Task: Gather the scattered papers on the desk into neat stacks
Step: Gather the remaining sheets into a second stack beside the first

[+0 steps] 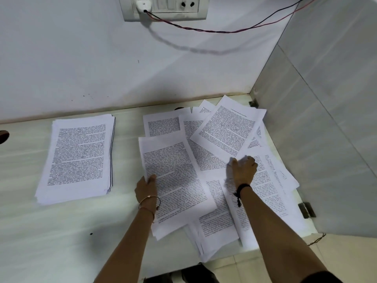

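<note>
A neat stack of printed papers [78, 158] lies on the left of the white desk [40, 231]. To the right spreads a loose heap of scattered papers [216, 219], overlapping at many angles. My left hand [145, 188] grips the left edge of a small held bundle of sheets [175, 180] lying on the heap. My right hand [243, 170] pinches the lower corner of a tilted top sheet [226, 129] near the back right. Both wrists wear thin bands.
A grey side partition [318, 139] closes the desk on the right, with metal brackets [306, 210] at its base. On the back wall a socket panel [163, 7] carries a plugged cable [224, 30]. Some sheets overhang the front desk edge above the tiled floor [255, 260].
</note>
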`<action>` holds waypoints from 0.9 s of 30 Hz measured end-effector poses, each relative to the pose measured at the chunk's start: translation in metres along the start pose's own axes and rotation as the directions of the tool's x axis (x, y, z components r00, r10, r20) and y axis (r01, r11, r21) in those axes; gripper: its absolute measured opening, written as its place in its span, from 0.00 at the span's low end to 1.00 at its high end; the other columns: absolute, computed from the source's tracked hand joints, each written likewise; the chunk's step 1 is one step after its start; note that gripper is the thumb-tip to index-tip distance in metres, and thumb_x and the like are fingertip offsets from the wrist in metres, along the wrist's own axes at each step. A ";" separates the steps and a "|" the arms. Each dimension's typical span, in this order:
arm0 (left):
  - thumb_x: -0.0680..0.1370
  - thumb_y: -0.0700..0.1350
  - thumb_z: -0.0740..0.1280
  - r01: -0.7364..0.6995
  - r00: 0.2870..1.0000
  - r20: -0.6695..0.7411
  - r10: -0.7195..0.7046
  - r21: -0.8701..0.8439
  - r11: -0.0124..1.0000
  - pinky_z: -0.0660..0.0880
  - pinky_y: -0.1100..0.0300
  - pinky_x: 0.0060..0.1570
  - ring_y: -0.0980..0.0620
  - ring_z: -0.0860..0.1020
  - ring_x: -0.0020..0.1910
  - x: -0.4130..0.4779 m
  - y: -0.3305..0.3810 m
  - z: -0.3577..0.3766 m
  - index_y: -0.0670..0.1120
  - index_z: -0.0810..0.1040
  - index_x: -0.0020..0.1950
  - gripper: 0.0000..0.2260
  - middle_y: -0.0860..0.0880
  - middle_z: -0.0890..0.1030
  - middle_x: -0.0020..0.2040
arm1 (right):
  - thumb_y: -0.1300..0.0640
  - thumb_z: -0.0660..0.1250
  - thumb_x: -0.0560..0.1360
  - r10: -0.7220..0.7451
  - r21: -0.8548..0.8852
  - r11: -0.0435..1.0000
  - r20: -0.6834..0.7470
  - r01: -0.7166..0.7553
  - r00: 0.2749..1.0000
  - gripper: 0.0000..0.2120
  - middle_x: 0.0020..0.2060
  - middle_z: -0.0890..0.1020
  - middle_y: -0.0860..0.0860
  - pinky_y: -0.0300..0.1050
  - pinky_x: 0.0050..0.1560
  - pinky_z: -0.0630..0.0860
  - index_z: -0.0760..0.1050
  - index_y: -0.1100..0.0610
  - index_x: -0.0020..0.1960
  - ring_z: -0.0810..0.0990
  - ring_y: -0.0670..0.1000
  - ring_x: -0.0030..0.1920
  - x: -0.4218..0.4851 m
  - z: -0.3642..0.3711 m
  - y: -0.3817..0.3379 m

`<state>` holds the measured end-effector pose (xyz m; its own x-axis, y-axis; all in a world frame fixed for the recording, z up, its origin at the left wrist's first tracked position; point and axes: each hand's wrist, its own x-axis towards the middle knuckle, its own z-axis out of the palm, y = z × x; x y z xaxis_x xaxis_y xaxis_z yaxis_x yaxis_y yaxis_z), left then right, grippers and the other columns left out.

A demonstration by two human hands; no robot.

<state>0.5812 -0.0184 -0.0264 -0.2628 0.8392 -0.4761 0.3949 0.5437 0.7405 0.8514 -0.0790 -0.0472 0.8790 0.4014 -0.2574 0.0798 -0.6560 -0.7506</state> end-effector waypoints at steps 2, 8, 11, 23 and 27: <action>0.77 0.46 0.65 -0.018 1.000 -0.005 0.018 -0.030 0.999 0.72 0.48 0.58 0.36 0.76 0.57 0.008 0.005 0.000 0.34 0.77 0.57 0.16 0.34 0.79 0.56 | 0.46 0.71 0.69 0.019 0.040 0.999 0.025 -0.020 1.000 0.28 0.56 0.74 0.62 0.50 0.54 0.71 0.70 0.65 0.59 0.74 0.60 0.58 0.022 -0.001 -0.007; 0.79 0.46 0.62 0.011 1.000 0.009 -0.011 -0.038 0.999 0.72 0.46 0.62 0.36 0.76 0.58 0.032 0.005 0.005 0.36 0.75 0.61 0.17 0.34 0.78 0.58 | 0.50 0.71 0.73 0.105 -0.051 0.993 0.043 -0.103 0.994 0.30 0.63 0.71 0.63 0.55 0.59 0.72 0.63 0.65 0.67 0.72 0.63 0.63 0.061 0.016 -0.021; 0.79 0.47 0.62 0.031 0.999 0.012 -0.031 -0.030 0.999 0.71 0.44 0.62 0.36 0.76 0.59 0.042 0.004 0.003 0.36 0.75 0.61 0.17 0.35 0.78 0.58 | 0.54 0.69 0.74 0.115 0.026 0.993 0.068 -0.117 0.991 0.12 0.44 0.76 0.57 0.49 0.47 0.74 0.71 0.61 0.48 0.77 0.58 0.49 0.079 0.014 -0.025; 0.79 0.44 0.59 0.088 0.991 -0.106 -0.081 0.059 0.994 0.74 0.46 0.57 0.35 0.77 0.54 0.060 0.007 -0.019 0.34 0.76 0.55 0.15 0.33 0.79 0.53 | 0.53 0.71 0.72 -0.168 -0.227 0.941 0.330 0.251 0.929 0.24 0.62 0.70 0.58 0.45 0.61 0.65 0.71 0.64 0.63 0.66 0.58 0.64 0.043 0.021 -0.017; 0.79 0.45 0.60 0.088 0.994 -0.070 -0.082 0.076 0.993 0.74 0.44 0.58 0.35 0.77 0.54 0.058 -0.003 -0.021 0.35 0.76 0.55 0.14 0.33 0.79 0.54 | 0.49 0.73 0.71 -0.105 -0.163 0.978 0.157 0.130 0.982 0.29 0.58 0.71 0.61 0.53 0.52 0.73 0.66 0.64 0.62 0.74 0.61 0.57 0.028 0.033 -0.036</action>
<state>0.5467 0.0284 -0.0460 -0.3558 0.7890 -0.5010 0.4361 0.6142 0.6577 0.8574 -0.0230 -0.0479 0.7811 0.5632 -0.2696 0.2691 -0.6932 -0.6686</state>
